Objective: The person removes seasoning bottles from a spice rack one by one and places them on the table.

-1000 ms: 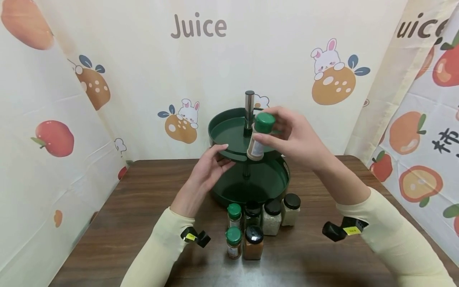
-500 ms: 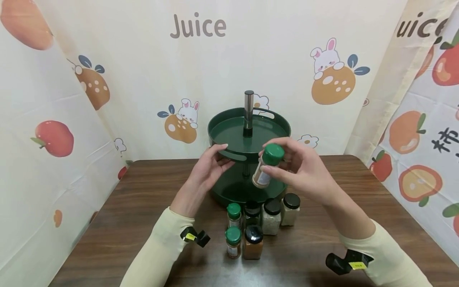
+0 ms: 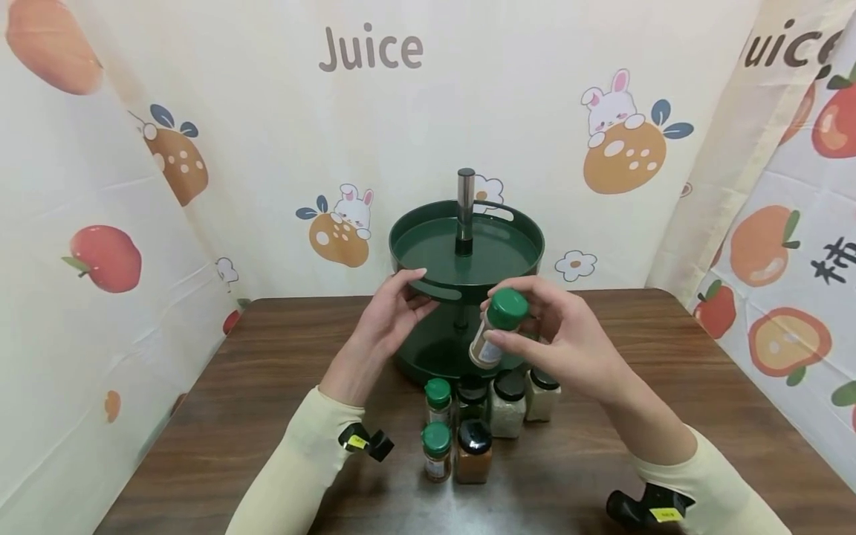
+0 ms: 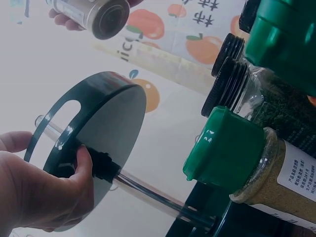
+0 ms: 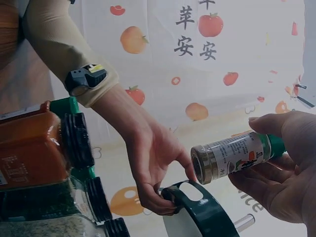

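My right hand (image 3: 562, 338) holds a green-capped spice jar (image 3: 496, 331) between thumb and fingers, tilted, in front of the gap between two tiers. The right wrist view shows the jar's printed label (image 5: 239, 153). A dark green two-tier round rack (image 3: 435, 245) stands at the back middle of the table, a metal post (image 3: 465, 208) rising through it. My left hand (image 3: 384, 319) grips the upper tray's rim at its left front, thumb above and fingers beneath. In the left wrist view, that hand (image 4: 54, 187) pinches the rim beside an oval handle slot.
Close before the rack stand several spice jars: green-capped ones (image 3: 438, 440) on the left, black-capped ones (image 3: 507, 405) to the right, and an orange-brown one (image 3: 473, 453) in front. A printed cloth (image 3: 267, 148) hangs behind the wooden table (image 3: 281, 349).
My right hand has brought the spice jar down from over the upper tray's front edge to the level of the gap below it. The left hand keeps its grip on the rim.
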### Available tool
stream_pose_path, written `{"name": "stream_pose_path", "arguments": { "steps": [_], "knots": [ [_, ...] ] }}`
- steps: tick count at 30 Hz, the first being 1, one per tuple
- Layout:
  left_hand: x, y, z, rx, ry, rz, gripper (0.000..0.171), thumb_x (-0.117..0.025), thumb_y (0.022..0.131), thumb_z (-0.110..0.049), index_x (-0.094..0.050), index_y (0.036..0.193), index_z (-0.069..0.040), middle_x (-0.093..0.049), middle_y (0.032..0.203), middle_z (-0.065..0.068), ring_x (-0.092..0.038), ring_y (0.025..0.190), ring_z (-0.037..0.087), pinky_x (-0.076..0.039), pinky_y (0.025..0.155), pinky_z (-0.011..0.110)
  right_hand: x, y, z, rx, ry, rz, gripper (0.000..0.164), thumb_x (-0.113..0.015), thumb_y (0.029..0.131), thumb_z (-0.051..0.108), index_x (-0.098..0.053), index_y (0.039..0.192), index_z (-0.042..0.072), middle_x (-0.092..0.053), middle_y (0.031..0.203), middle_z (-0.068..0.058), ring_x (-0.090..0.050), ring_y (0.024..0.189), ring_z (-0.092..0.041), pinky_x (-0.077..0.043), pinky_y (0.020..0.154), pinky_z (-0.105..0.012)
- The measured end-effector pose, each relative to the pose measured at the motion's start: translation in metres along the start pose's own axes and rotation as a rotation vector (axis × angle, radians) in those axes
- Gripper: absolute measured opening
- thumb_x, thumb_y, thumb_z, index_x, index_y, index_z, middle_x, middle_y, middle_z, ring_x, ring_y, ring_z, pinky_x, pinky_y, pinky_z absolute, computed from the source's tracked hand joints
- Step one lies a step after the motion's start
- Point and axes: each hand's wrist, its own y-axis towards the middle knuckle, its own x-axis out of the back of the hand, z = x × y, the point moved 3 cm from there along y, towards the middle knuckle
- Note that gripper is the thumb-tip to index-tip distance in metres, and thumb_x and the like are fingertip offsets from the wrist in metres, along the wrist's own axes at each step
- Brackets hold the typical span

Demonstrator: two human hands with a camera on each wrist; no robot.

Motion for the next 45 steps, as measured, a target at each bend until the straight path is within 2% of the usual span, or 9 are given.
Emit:
{"name": "stream_pose_path", "arguments": {
  "steps": [8,17,20,26,31,37,45],
  "knots": [
    [-0.001,-0.001,0.001,-0.005,-0.011,-0.004,0.06,-0.059,0.096,-0.017,-0.031,0.149,-0.008,-0.05,0.123,0.011,-0.052,0.11,0.027,-0.035,0.113,0.051,-0.006,-0.015,-0.002,-0.036,-0.034,0.03,0.043,-0.075,0.084,0.0,-0.06,0.122,0.011,-0.067,0.109,-0.004,-0.067,0.082,-0.023,-0.062,0.068,-0.032],
    [-0.002,-0.002,0.0,-0.01,-0.005,0.012,0.057,-0.059,0.096,-0.017,-0.034,0.147,-0.011,-0.051,0.123,0.011,-0.052,0.11,0.027,-0.035,0.113,0.05,-0.009,-0.036,0.011,-0.051,-0.074,0.055,0.038,-0.077,0.082,0.0,-0.061,0.117,0.003,-0.068,0.102,-0.008,-0.067,0.078,-0.019,-0.063,0.066,-0.031],
    [-0.002,-0.002,0.0,-0.011,-0.004,0.01,0.057,-0.059,0.096,-0.017,-0.034,0.147,-0.01,-0.052,0.123,0.011,-0.053,0.11,0.027,-0.035,0.113,0.05,-0.007,-0.046,0.001,-0.09,-0.077,0.074,0.039,-0.078,0.082,0.004,-0.061,0.118,0.006,-0.068,0.102,-0.007,-0.068,0.077,-0.018,-0.063,0.065,-0.03],
    [-0.002,-0.001,0.002,-0.001,-0.014,0.005,0.059,-0.06,0.096,-0.017,-0.032,0.148,-0.008,-0.051,0.122,0.01,-0.053,0.109,0.027,-0.035,0.113,0.05,-0.006,-0.067,-0.023,-0.155,-0.098,0.108,0.041,-0.079,0.083,0.015,-0.061,0.119,0.011,-0.069,0.104,-0.003,-0.069,0.084,-0.016,-0.063,0.072,-0.031],
    [-0.002,-0.002,0.003,0.0,-0.009,0.008,0.063,-0.06,0.096,-0.017,-0.03,0.15,-0.007,-0.051,0.122,0.01,-0.052,0.109,0.026,-0.036,0.113,0.05,-0.008,-0.079,-0.032,-0.131,-0.121,0.116,0.04,-0.079,0.082,0.018,-0.062,0.118,0.014,-0.07,0.102,0.0,-0.069,0.083,-0.015,-0.063,0.07,-0.031],
    [-0.002,-0.001,0.003,0.002,-0.009,0.005,0.064,-0.06,0.096,-0.017,-0.028,0.151,-0.009,-0.05,0.125,0.012,-0.051,0.112,0.028,-0.036,0.112,0.05,-0.011,-0.091,-0.044,-0.115,-0.141,0.137,0.04,-0.08,0.082,0.019,-0.063,0.117,0.012,-0.069,0.102,0.001,-0.07,0.084,-0.014,-0.063,0.071,-0.032],
    [-0.002,-0.001,0.0,-0.001,-0.003,0.007,0.055,-0.059,0.096,-0.017,-0.036,0.145,-0.008,-0.054,0.118,0.01,-0.053,0.109,0.026,-0.034,0.113,0.051,-0.019,-0.102,-0.058,-0.098,-0.191,0.189,0.041,-0.08,0.082,0.021,-0.062,0.117,0.013,-0.069,0.096,0.005,-0.069,0.083,-0.01,-0.063,0.071,-0.03]
  ]
}}
